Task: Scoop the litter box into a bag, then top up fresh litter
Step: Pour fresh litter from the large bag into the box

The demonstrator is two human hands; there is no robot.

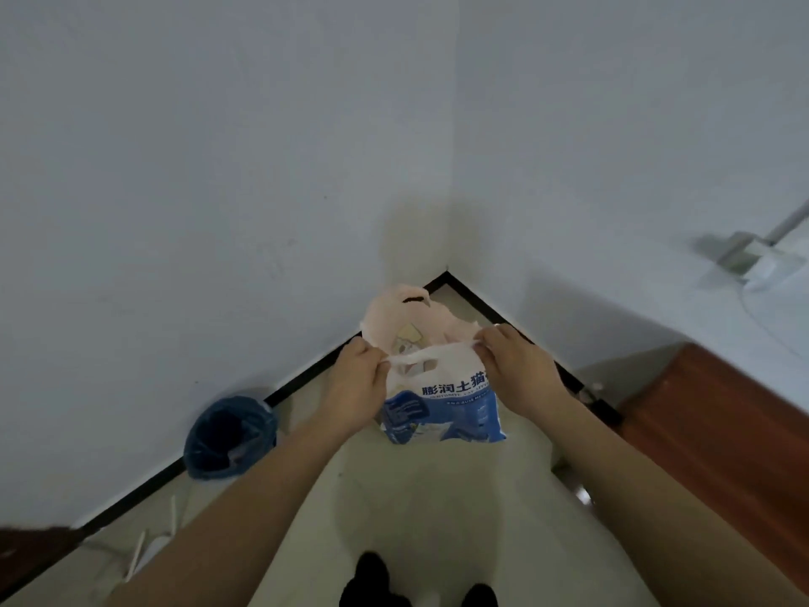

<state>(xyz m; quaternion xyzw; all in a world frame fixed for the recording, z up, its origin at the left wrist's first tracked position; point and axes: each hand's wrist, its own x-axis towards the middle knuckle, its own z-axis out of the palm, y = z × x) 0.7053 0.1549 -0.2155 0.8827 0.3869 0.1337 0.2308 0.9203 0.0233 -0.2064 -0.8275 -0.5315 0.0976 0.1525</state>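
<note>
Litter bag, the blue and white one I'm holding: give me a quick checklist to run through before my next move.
1. Grip on both sides: ok. The left hand and the right hand each pinch the top edge of the litter bag.
2. Mouth open: ok. The top is pulled apart and the pale inside shows.
3. Bag upright: ok. Its printed front faces the camera and the mouth faces up.
4. Bag resting on the floor: cannot tell. Its base is hard to read.
5. Litter box within reach: cannot tell. It is not in view.
6. Waste container ready: ok. The blue-lined bin stands open by the wall, on the left-hand side.
</note>
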